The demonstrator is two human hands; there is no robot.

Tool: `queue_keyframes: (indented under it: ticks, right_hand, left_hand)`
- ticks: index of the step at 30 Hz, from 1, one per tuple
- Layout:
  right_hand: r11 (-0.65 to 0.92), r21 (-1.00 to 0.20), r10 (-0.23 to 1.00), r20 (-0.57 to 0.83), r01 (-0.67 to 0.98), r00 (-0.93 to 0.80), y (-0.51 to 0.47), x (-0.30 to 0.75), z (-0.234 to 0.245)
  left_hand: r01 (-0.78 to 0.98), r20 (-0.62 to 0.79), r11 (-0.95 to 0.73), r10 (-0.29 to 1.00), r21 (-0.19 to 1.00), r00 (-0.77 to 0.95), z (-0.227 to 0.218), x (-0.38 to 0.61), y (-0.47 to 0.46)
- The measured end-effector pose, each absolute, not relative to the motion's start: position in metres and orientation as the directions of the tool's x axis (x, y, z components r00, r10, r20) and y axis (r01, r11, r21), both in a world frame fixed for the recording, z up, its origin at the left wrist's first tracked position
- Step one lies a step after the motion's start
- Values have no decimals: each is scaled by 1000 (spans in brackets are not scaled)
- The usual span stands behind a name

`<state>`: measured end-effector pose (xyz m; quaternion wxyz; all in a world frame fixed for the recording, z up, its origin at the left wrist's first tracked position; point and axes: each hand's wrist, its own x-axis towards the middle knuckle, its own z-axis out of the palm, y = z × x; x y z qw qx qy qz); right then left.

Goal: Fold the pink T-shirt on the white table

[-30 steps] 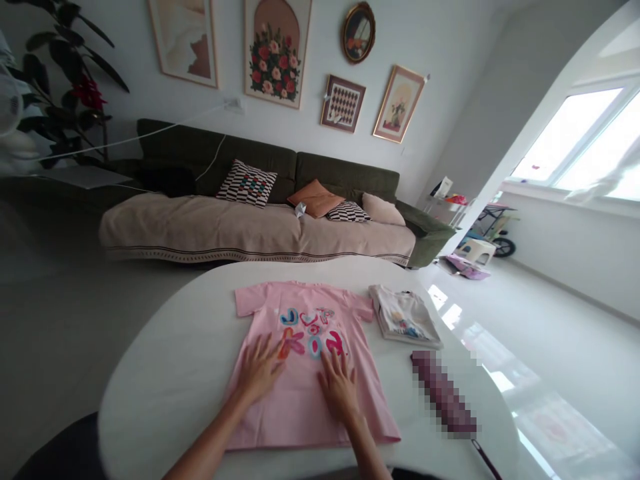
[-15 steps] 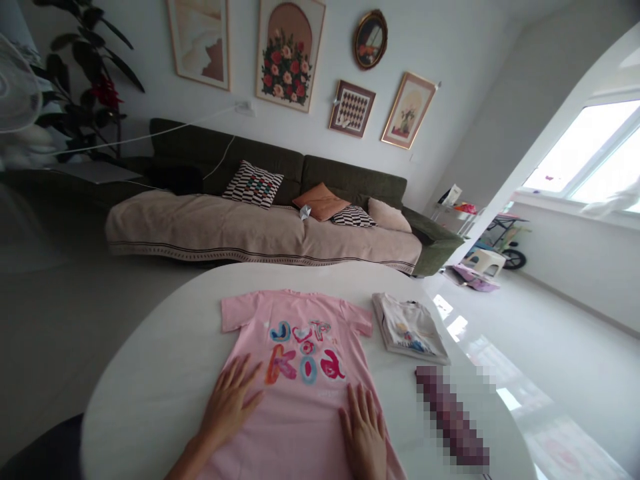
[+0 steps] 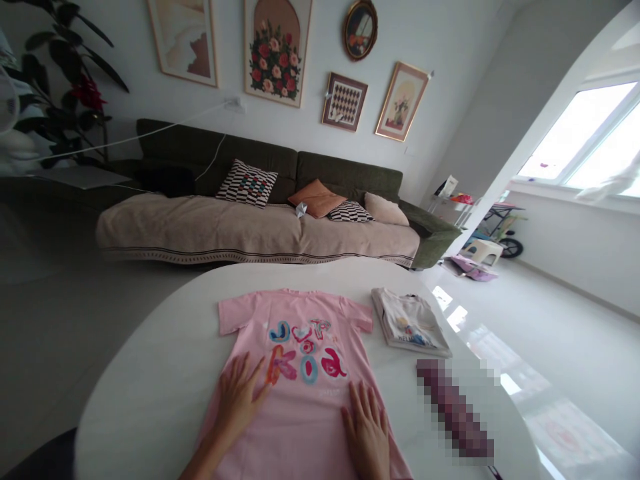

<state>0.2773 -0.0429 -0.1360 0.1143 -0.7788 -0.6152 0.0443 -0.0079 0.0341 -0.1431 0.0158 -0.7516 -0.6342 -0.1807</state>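
A pink T-shirt point(image 3: 295, 427) with colourful painted-style lettering lies spread flat on a white round-edged table point(image 3: 145, 373), its collar pointing away from me. On the shirt's left side my left hand point(image 3: 240, 393) rests flat, fingers apart, the fingertips near the lettering. My right hand point(image 3: 367, 427) lies palm down along the shirt's right edge, fingers stretched out. Neither hand grips the cloth. The shirt's lower hem runs out of view at the bottom.
Right of the shirt lies a folded white T-shirt point(image 3: 411, 323) with a printed picture. Nearer me on the right is a blurred-out purplish long object point(image 3: 455, 410). Beyond the table stands a dark green sofa point(image 3: 350, 177) with a beige cover and several cushions.
My left hand has shifted slightly to the right on the pink T-shirt. The whole view has turned a little; the right hand stays flat in nearly the same place.
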Motion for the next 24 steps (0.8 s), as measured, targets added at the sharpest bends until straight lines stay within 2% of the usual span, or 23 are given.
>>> queue_keyframes:
  ticks: [2, 5, 8, 10, 13, 17, 21, 24]
  right_hand:
    - [-159, -352, 970, 118, 922, 212, -39, 288, -141]
    - [-74, -616, 967, 148, 784, 208, -22, 315, -140]
    - [-122, -819, 952, 63, 560, 300, 12, 348, -129]
    - [-184, -882, 934, -19, 433, 357, 43, 365, -122]
    - [-250, -911, 909, -105, 327, 403, 92, 379, -118]
    - [-299, -907, 910, -179, 295, 374, 138, 383, -121]
    - [-337, -879, 915, -222, 338, 337, 158, 391, -116]
    - [-367, -822, 908, -216, 435, 360, 164, 398, -108]
  left_hand:
    - [967, 293, -158, 952, 200, 95, -138, 0, 42]
    - [964, 278, -167, 955, 208, 106, -134, 1, 57]
    - [959, 284, -197, 949, 202, 135, -135, -5, 70]
    - [961, 301, -207, 942, 182, 146, -137, -8, 74]
    - [964, 300, -211, 941, 164, 155, -141, -8, 77]
    - [965, 296, -206, 943, 160, 152, -144, -8, 78]
    - [964, 317, -222, 934, 146, 167, -145, -10, 78]
    - [965, 325, -221, 931, 144, 165, -145, -11, 77]
